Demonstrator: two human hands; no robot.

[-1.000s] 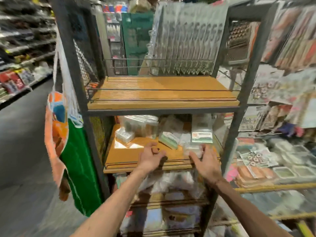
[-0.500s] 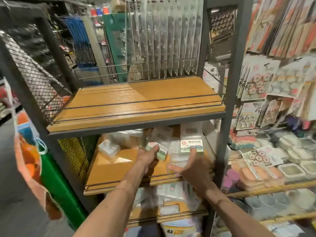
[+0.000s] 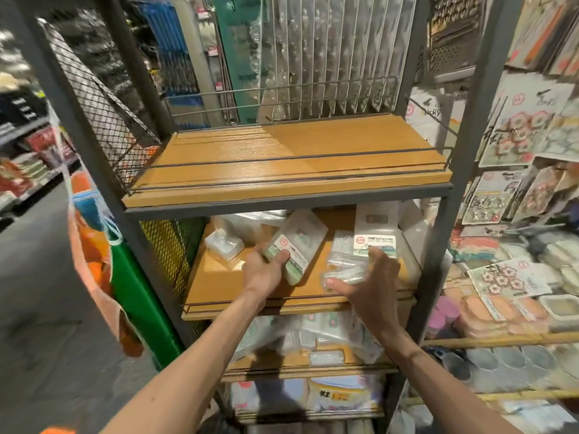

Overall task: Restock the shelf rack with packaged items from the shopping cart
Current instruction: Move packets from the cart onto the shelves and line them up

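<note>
Shop aisle crowded with goods on both sides, viewed from in front of a grey metal shelf rack [image 3: 463,170] with wooden boards.

At the middle shelf [image 3: 225,286], the left hand [image 3: 261,274] grips a flat pack [image 3: 297,242] with a green and white label. The thumb lies on top and the fingers are beneath. The pack is tilted, its far end raised toward the back of the shelf, over the middle of the board.

Just to its right, the right hand [image 3: 372,283] holds a bundle of clear packets [image 3: 344,272] between the thumb and curled fingers, over the right front part of the board.

Behind that hand, a labelled pack [image 3: 374,233] stands upright near the shelf's right rear corner. A small clear box [image 3: 224,245] lies toward the left rear, with more clear bags behind it.

The top shelf [image 3: 282,158] carries a row of clear packs [image 3: 329,57] standing along its back edge. The lower shelf [image 3: 313,368] is heaped with more packets. An orange and green bag [image 3: 94,261] hangs at the rack's left post.
</note>
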